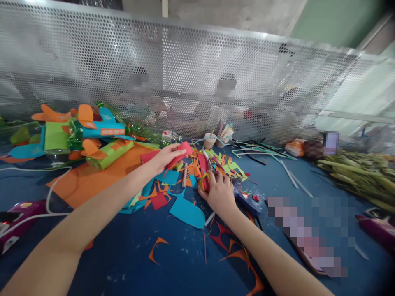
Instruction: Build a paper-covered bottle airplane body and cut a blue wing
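My left hand [168,157] is closed on a piece of red paper [185,149], thumb on top, held above the heap of scraps. In my right hand [220,193] are scissors [210,163] with a yellow handle loop, their blades pointing away from me. The blades are apart from the red paper. Beneath and around both hands lie paper scraps [195,166] in orange, green, red and blue. A blue rounded paper shape [188,211] lies between my forearms. Beside my right wrist is a dark blue tool [248,201], partly hidden.
Plastic bottles wrapped in coloured paper [103,128] lie at the left on orange sheets [101,176]. Cups with pens [225,135] stand by the perforated metal screen [191,74]. Thin strips [265,152], leafy stalks [361,176] and a blurred-out phone-like object [305,238] are on the right.
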`<state>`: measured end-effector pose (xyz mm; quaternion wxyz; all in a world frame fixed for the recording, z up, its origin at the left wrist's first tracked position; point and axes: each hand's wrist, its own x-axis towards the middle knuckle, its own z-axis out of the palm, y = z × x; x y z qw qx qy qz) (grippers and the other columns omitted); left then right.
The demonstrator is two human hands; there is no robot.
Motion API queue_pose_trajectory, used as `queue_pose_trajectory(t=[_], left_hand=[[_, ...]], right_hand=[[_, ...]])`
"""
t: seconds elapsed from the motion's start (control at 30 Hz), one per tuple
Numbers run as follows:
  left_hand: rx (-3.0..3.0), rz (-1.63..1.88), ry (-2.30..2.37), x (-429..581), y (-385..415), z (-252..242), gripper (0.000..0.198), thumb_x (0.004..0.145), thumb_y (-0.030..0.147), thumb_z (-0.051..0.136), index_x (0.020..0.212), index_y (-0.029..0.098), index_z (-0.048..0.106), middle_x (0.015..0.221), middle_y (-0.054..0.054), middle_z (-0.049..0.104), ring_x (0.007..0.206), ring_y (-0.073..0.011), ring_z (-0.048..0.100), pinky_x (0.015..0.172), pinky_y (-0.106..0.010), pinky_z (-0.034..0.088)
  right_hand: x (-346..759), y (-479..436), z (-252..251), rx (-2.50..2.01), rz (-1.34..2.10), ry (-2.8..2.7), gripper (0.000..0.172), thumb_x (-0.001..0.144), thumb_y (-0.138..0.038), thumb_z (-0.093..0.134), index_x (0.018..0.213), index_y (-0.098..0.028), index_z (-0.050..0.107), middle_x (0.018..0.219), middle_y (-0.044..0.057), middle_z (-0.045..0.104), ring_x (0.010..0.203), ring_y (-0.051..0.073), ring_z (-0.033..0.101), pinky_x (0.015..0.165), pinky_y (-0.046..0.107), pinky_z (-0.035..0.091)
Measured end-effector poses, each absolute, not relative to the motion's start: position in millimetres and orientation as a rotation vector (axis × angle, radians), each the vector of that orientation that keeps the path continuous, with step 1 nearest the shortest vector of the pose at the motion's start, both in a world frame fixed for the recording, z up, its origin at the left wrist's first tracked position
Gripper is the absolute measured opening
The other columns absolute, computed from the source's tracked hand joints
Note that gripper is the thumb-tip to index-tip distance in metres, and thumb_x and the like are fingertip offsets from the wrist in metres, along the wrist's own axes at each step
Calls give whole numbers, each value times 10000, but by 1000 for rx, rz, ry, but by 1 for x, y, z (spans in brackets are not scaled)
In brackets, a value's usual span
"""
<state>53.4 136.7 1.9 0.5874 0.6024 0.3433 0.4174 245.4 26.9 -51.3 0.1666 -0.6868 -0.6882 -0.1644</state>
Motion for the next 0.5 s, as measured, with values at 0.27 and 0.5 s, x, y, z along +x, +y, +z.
queue_pose_trajectory(t=[0.27,0.5], left_hand=[[1404,906,646,60,124,-1,311,667,222,704,962,154,631,999,-66,665,847,-146,629,826,-311,481],[1738,713,662,68,96,14,180,677,215,681,842,152,647,817,-36,678,740,-147,621,689,-274,482]], right_hand=[[247,29,-39,-1624,-335,-1921,524,830,-469,473,1249,-156,427,1307,190,435,1226,317,368,957,526,322],[241,10,-8,-1253,-68,-1782,554,787,-395,578,1266,-198,381,1362,132,386,1269,246,343,1027,446,321]])
